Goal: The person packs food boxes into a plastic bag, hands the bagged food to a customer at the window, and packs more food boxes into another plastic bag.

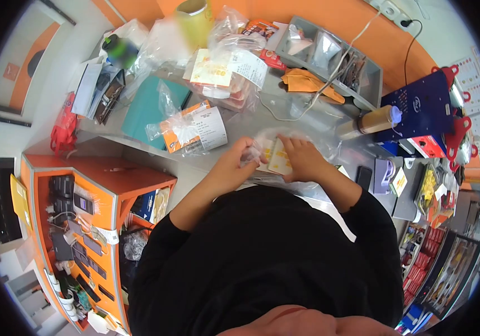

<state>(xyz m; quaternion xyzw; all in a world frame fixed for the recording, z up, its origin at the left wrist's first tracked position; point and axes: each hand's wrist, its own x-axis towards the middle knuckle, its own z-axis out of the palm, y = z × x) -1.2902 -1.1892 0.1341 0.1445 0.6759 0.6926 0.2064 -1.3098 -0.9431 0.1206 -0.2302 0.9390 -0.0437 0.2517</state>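
Close in front of my body, a pack of white cards with yellow print (pixel 278 158) lies at the table's near edge. Clear plastic bag (pixel 307 136) film spreads around and behind it. My left hand (pixel 236 163) pinches a bunched part of the bag at the pack's left side. Across the right side of the pack lies my right hand (pixel 305 159), its fingers on the far edge and its thumb at the near edge, gripping it. Whether the pack is wholly inside the bag, I cannot tell.
Bagged packs with a receipt (pixel 211 127) lie left, beside a teal folder (pixel 153 106). Behind stands a grey divided tray (pixel 329 59) near an orange cloth (pixel 311 85). A tan bottle (pixel 371 121) and blue box (pixel 413 106) stand right. A white cable (pixel 299 113) crosses the table.
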